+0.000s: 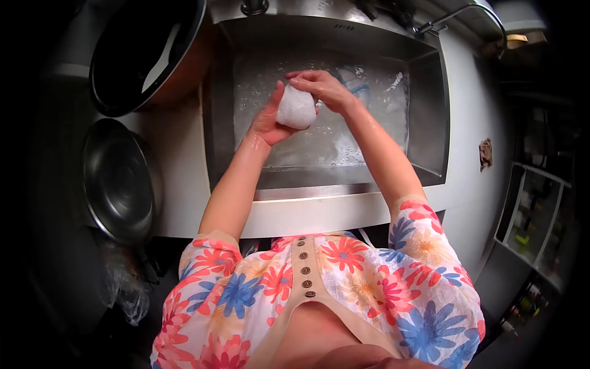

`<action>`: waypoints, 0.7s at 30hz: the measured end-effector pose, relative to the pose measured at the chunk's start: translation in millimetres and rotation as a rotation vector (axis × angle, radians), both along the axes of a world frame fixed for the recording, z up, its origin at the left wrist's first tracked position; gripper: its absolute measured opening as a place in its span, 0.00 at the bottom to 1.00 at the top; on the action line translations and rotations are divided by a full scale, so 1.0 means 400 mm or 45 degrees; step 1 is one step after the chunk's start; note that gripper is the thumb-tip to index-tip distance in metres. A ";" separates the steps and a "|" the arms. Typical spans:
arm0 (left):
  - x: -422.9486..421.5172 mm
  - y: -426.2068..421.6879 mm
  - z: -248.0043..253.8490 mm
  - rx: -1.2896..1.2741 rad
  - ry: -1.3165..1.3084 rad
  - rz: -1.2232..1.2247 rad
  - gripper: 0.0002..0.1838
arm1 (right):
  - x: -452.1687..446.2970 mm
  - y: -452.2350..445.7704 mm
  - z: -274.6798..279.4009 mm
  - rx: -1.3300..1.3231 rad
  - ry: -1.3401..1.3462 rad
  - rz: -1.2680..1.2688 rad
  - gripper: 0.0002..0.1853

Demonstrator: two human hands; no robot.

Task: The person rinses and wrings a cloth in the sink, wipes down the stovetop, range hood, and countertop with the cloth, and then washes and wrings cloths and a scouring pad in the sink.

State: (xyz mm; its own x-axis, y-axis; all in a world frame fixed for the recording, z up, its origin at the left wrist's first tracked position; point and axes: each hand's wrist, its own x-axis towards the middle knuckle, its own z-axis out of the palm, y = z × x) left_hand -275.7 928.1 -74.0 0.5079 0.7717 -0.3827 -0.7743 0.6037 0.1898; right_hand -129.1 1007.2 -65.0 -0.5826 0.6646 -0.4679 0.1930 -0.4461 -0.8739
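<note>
Over a metal sink (283,178) with cloudy water (319,147) in it, a rounded white lump (296,107) rests in my left hand (271,121). The left palm cups it from the left and below, thumb pointing up along its side. My right hand (322,88) lies over its top right, with fingers bent onto its upper edge. What the lump is made of is hard to tell. Behind my right wrist, a pale item with a blue edge (361,91) sits in the water.
A large dark pot (163,92) stands left of the sink, with a pale long object inside. Below it is a shiny metal bowl (120,181). A curved faucet (458,13) rises at the back right. A crumpled brown item (485,154) lies on the right counter.
</note>
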 end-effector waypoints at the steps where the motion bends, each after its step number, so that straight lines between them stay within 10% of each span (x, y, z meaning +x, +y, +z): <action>1: 0.009 -0.010 0.009 0.035 0.062 0.016 0.25 | -0.001 -0.007 -0.050 -0.139 0.197 -0.061 0.19; 5: 0.030 -0.014 0.034 0.090 0.204 -0.187 0.25 | -0.012 -0.057 -0.020 -0.556 0.958 -0.045 0.23; 12: 0.038 -0.011 0.014 0.089 0.061 -0.225 0.20 | -0.010 -0.034 -0.024 -0.323 0.736 -0.231 0.17; 21: 0.105 0.022 -0.146 0.381 1.562 -0.438 0.10 | -0.047 -0.042 -0.218 -0.108 -0.012 -0.716 0.11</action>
